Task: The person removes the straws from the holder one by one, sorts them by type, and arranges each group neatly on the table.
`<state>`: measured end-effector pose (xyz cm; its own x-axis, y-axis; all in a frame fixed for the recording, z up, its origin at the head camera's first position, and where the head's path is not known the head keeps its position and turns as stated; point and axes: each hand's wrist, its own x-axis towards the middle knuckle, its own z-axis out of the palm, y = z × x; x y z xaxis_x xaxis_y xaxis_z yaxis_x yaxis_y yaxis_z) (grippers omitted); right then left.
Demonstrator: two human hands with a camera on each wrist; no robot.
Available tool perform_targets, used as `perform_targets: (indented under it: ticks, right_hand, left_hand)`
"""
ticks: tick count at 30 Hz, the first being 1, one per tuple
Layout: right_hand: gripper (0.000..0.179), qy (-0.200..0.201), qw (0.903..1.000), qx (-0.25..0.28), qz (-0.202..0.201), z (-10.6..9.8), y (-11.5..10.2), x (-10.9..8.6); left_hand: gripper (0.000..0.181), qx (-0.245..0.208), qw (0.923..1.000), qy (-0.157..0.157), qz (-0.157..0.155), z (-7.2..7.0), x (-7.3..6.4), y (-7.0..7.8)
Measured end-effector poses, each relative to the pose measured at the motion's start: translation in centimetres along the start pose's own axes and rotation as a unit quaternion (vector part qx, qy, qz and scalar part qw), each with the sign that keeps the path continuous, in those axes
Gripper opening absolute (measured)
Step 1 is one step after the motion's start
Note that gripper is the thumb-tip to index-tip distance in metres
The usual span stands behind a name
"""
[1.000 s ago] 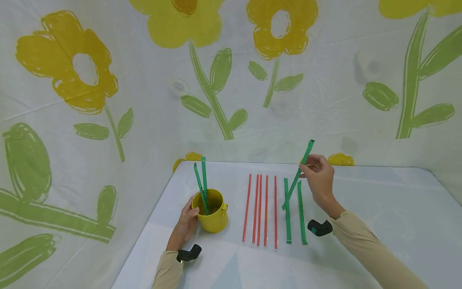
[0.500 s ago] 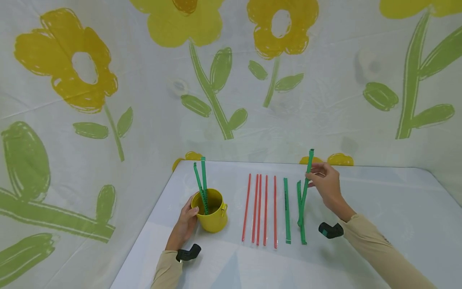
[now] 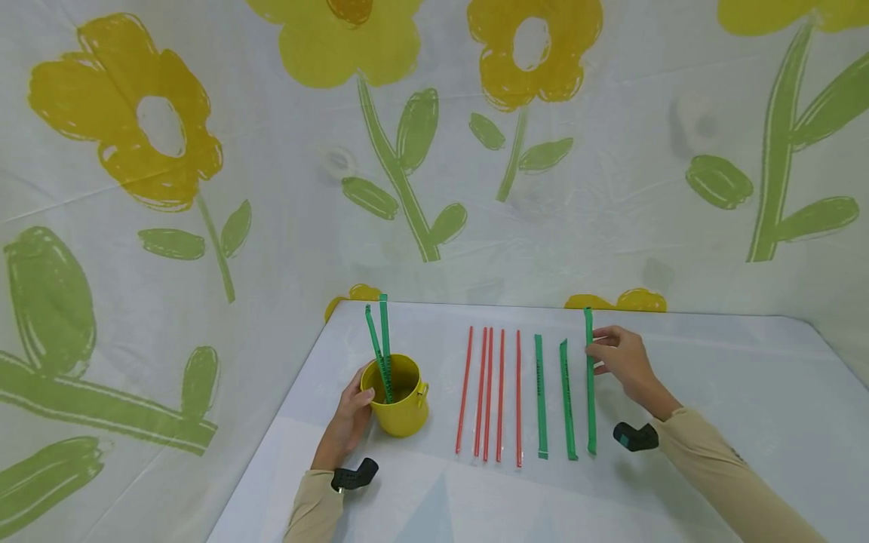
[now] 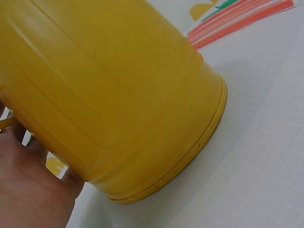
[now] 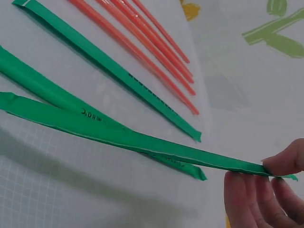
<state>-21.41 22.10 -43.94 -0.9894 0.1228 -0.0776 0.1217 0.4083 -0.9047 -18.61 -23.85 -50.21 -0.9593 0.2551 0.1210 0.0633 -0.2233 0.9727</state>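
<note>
My left hand (image 3: 351, 411) grips the side of a yellow cup (image 3: 406, 417), thumb at its rim; in the left wrist view the cup (image 4: 118, 95) stands upright on the table. Two green paper-wrapped straws (image 3: 384, 324) lean inside it. My right hand (image 3: 626, 360) pinches another green wrapped straw (image 3: 590, 400) near its far end, just right of the row; in the right wrist view thumb and fingers hold that straw (image 5: 142, 145) tilted over the others. Two more green wrapped straws (image 3: 540, 400) lie to its left, apart and roughly parallel.
Several red straws (image 3: 501, 392) in clear wrap lie side by side between the cup and the green ones. A flower-printed curtain (image 3: 285, 226) rises behind the white table (image 3: 733, 422).
My right hand has moved right and toward me with the green wrapped straw, which has swung from slanted across the others to nearly parallel beside them. The left hand and cup stay put.
</note>
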Motion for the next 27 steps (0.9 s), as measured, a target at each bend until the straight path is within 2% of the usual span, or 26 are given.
perform_targets:
  ticks: [7,14,18,23,27]
  right_hand:
    - [0.048,-0.027,0.9983,-0.026,0.045,0.0,2.0,0.6]
    - [0.05,-0.045,0.995,-0.053,0.073,0.0,3.6,0.9]
    - [0.047,-0.041,0.9939,-0.071,0.074,0.2,4.2,1.0]
    - [0.04,-0.035,0.9943,-0.083,0.057,0.6,4.6,1.2]
    - [0.038,-0.03,0.9927,-0.099,0.062,0.7,4.6,1.4]
  left_hand:
    - [0.056,0.004,1.0,0.005,0.0,0.1,0.1,-0.1]
    - [0.057,0.003,0.9998,0.019,-0.007,0.0,-0.1,-0.3]
    - [0.057,0.0,0.9999,0.016,-0.004,0.0,-0.2,-0.2]
    - [0.056,-0.004,0.9999,0.012,0.001,0.0,-0.2,-0.1]
    - [0.057,-0.006,1.0,0.006,0.004,0.0,-0.1,-0.1]
